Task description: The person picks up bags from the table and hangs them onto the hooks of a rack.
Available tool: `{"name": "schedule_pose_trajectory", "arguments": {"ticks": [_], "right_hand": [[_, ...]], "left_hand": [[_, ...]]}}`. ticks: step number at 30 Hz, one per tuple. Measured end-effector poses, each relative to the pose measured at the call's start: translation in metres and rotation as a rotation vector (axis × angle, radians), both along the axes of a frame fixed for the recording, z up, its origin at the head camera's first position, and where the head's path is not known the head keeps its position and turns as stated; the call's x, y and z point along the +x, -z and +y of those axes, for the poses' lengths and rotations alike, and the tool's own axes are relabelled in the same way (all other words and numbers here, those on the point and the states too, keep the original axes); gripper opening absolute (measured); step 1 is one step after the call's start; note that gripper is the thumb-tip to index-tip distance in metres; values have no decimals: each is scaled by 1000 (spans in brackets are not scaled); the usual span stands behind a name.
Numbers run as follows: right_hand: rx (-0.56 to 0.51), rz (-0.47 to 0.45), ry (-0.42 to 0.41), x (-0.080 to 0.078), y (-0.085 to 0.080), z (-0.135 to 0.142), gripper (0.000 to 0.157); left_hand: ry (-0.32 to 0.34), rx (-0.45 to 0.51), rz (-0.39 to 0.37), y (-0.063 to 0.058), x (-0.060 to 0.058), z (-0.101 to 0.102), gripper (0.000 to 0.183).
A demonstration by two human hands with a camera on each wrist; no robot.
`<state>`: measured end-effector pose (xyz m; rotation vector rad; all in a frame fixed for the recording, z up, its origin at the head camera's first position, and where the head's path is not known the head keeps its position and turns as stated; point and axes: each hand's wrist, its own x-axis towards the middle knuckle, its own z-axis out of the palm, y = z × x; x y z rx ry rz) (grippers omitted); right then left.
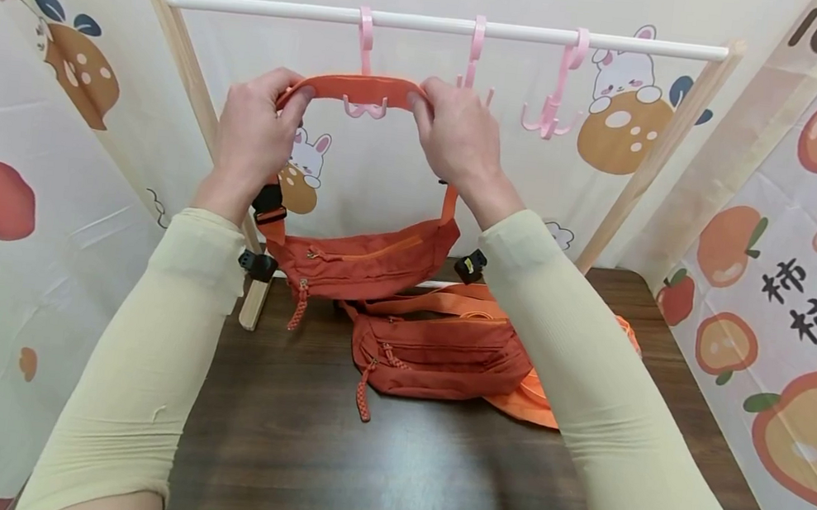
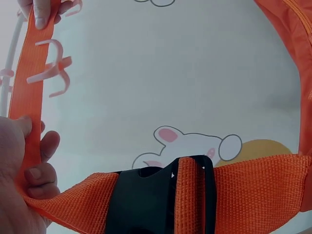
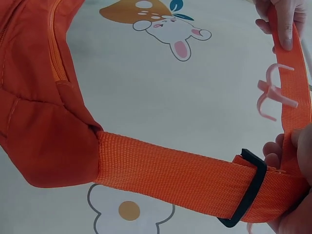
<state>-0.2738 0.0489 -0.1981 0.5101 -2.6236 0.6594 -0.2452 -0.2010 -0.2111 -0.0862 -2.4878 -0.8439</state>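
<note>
A red-orange waist bag hangs by its orange strap from both hands. My left hand pinches the strap at the left, thumb in front, while my right hand pinches it at the right. Between them, the strap crosses a pink hook in the head view, with the prongs showing below its lower edge. A black buckle sits on the strap below the left hand. Near the right hand the webbing passes through a black slider. The bag's zipper pull dangles at lower left.
A white bar on a wooden frame carries two more pink hooks, a middle one and a right one. Another red-orange waist bag lies on the dark wooden table, partly behind the right sleeve. Printed cloth walls surround the table.
</note>
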Motion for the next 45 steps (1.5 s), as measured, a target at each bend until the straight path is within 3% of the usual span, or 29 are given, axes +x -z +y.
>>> {"name": "schedule_pose_trajectory", "arguments": {"ticks": [23,28,33,40,45], "right_hand": [[10,-18,-34,-12,20,-3,34],[11,-60,-27,-16,25,-3,33],[30,-126,-13,-22,33,-2,33],[128,-133,38,-31,48,6,37],[147,-139,71,-35,57,11,38]], "left_hand": [[21,42,-35,19,-8,0,40],[33,33,-49,23,-10,-2,40],[28,31,-90,30,-11,-8,42],[-49,-68,-167,42,-14,-21,44],[-68,-24,-258,51,-16,-29,48]]}}
